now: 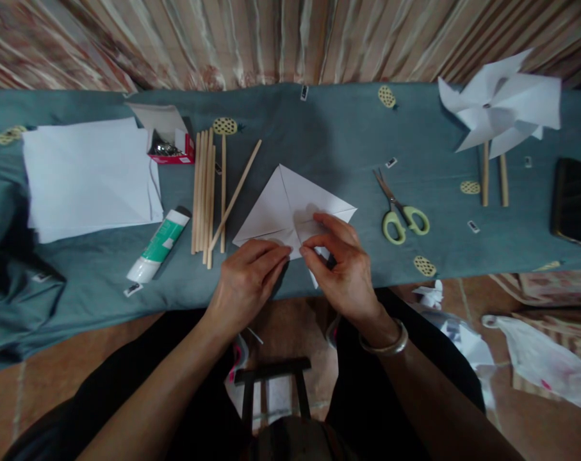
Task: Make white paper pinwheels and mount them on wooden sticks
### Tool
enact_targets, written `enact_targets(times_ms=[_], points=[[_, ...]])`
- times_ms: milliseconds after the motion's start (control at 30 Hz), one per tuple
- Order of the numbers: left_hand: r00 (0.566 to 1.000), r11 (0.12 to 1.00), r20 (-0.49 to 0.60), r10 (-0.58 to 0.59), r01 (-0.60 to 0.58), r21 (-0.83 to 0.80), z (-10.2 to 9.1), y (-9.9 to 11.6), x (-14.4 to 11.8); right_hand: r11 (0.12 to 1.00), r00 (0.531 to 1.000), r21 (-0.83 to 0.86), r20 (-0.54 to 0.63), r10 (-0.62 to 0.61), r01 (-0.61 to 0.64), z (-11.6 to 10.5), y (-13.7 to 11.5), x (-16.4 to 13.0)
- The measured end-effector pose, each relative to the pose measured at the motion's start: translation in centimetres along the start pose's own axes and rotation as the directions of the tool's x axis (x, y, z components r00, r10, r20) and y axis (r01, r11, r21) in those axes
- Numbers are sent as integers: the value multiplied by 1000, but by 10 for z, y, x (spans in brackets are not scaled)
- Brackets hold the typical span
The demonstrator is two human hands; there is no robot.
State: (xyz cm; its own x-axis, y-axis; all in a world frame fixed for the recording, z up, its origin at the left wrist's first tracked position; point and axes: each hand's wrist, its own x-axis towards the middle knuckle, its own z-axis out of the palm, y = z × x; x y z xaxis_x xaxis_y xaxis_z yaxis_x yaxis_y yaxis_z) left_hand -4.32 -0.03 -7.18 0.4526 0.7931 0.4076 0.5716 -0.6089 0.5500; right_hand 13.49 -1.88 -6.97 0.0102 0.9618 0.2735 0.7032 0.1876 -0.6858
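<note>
A white sheet of paper (271,198) with creases meeting near its middle lies on the table in front of me, one corner pointing away. My left hand (246,275) pinches its near left edge between thumb and fingers. Thumb and index finger of my right hand (343,272) are pinched on the near edge, close to my left fingertips, while another finger rests on the paper's right side. A narrow paper strip or flap (314,279) sticks out below the right hand. The fingers hide part of the near edge.
Left of the paper lie wooden sticks (204,192), a green-and-white tube (158,246), a red box (172,152) of small metal pieces and stacked paper (91,179). To the right are green-handled scissors (400,214), paper pinwheels (504,105) on sticks and a black phone-like object (574,202).
</note>
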Motion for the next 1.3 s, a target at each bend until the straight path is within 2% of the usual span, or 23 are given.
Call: enact_targets(times_ms=[333, 533, 833, 1100, 1300], points=[[999, 1000, 17, -31, 31, 1, -1, 0, 2, 996, 996, -6, 7, -85, 85, 3, 1, -3], [999, 999, 18, -35, 35, 12, 0, 0, 3, 982, 984, -78, 41, -172, 175, 4, 0, -6], [998, 999, 32, -46, 45, 20, -2, 1, 5, 971, 978, -145, 111, -176, 191, 8, -1, -6], [997, 998, 33, -65, 65, 17, -2, 1, 4, 967, 978, -181, 137, -157, 180, 7, -3, -5], [996, 997, 42, -73, 72, 18, -1, 1, 4, 948, 971, -224, 127, -202, 226, 9, -1, -5]])
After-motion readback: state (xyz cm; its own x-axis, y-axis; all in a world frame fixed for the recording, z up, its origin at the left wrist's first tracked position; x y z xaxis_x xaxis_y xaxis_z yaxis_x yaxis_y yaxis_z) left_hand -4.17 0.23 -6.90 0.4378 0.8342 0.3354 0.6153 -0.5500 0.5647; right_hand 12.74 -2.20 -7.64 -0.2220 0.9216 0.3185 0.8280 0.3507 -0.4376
